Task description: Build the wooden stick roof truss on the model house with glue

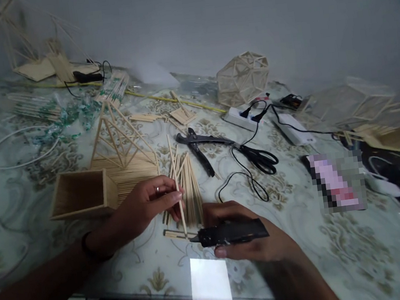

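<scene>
Between the thumb and fingers of my left hand is a thin wooden stick, held nearly upright. Its lower end meets, or almost meets, the nozzle of a black hot glue gun. My right hand is wrapped round the glue gun, which points left. Short stick pieces lie under the nozzle. Just behind my hands is a loose bundle of sticks. A wooden box, open towards me, stands left of my left hand, beside a stick panel with a triangular frame on it.
Pliers and black scissors lie beyond my right hand, near a looping black cord. A white power strip and a stick polyhedron stand farther back. A blurred-out phone-like object lies right; plastic-wrapped stick packs lie back left.
</scene>
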Motion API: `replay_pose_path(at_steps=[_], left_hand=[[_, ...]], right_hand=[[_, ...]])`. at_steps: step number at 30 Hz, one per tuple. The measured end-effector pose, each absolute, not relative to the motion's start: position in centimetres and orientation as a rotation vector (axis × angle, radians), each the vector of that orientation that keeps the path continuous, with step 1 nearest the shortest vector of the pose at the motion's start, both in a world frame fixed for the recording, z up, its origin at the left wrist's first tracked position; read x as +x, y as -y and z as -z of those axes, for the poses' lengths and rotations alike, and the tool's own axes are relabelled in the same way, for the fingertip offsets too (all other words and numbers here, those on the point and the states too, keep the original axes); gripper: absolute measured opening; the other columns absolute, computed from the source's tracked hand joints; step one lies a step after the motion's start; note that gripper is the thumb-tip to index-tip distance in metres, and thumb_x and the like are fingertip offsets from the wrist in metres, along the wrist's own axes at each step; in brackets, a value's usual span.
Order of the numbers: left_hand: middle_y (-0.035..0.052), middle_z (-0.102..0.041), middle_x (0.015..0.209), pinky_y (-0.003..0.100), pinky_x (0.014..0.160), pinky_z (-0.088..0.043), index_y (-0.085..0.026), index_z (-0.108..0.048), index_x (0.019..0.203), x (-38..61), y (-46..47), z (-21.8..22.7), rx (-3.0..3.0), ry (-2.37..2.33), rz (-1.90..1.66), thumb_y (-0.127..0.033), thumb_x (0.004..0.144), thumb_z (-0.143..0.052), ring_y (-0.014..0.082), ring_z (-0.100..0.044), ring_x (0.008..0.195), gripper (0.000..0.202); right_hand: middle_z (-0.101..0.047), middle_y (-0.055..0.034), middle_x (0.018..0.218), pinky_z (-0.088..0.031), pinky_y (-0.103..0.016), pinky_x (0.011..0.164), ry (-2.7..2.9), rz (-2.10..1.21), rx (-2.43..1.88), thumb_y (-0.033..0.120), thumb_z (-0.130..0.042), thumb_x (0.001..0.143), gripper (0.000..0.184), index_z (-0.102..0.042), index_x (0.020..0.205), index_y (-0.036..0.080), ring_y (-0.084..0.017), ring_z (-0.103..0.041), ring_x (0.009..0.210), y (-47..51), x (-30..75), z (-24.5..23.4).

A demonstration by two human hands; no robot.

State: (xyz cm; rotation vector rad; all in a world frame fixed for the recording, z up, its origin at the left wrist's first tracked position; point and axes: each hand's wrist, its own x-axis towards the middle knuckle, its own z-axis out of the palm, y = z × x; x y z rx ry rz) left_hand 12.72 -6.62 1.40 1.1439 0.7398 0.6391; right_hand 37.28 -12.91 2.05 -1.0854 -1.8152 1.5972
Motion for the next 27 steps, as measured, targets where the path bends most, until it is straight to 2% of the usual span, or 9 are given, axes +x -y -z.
replay_pose_path(at_steps=[8,16,22,27], left_hand=[[-0.0016,-0.072,0.073,0.026,0.064,-0.058,-0.016,-0.067,0.091,12.7,6.7,-1.3,1.136,-0.704,-0.636,-0.034,0.091,-0.075,0.0141,-0.072,0.065,0.019],[-0.0015,-0.073,0.072,0.024,0.062,-0.056,-0.016,-0.067,0.091,12.6,6.7,-1.4,1.120,-0.705,-0.635,-0.035,0.089,-0.079,0.0129,-0.071,0.062,0.023],[-0.0011,-0.074,0.073,0.024,0.065,-0.058,-0.015,-0.067,0.091,12.6,6.8,-1.5,1.142,-0.700,-0.632,-0.032,0.092,-0.076,0.0129,-0.072,0.064,0.019],[-0.0009,-0.074,0.073,0.023,0.063,-0.058,-0.015,-0.067,0.090,12.6,6.8,-1.4,1.114,-0.653,-0.641,-0.031,0.092,-0.078,0.0116,-0.071,0.063,0.020]], right_hand=[[-0.048,0.0039,0.074,-0.032,-0.030,0.060,1.791,-1.649,-1.086,0.039,-0.080,0.084,0.039,-0.049,0.068,0.024,-0.014,-0.044,0.066,13.0,37.1,-2.0],[-0.046,0.0026,0.071,-0.034,-0.031,0.059,1.798,-1.606,-1.141,0.047,-0.081,0.083,0.043,-0.050,0.064,0.026,-0.016,-0.043,0.063,13.0,37.1,-2.1],[-0.050,0.0010,0.069,-0.043,-0.031,0.058,1.806,-1.530,-1.190,0.052,-0.081,0.084,0.038,-0.060,0.067,0.026,-0.017,-0.048,0.062,13.5,37.3,-1.7],[-0.060,-0.0010,0.075,-0.052,-0.029,0.062,1.802,-1.406,-1.123,0.052,-0.084,0.083,0.034,-0.067,0.076,0.023,-0.018,-0.060,0.071,13.9,37.6,-0.8]])
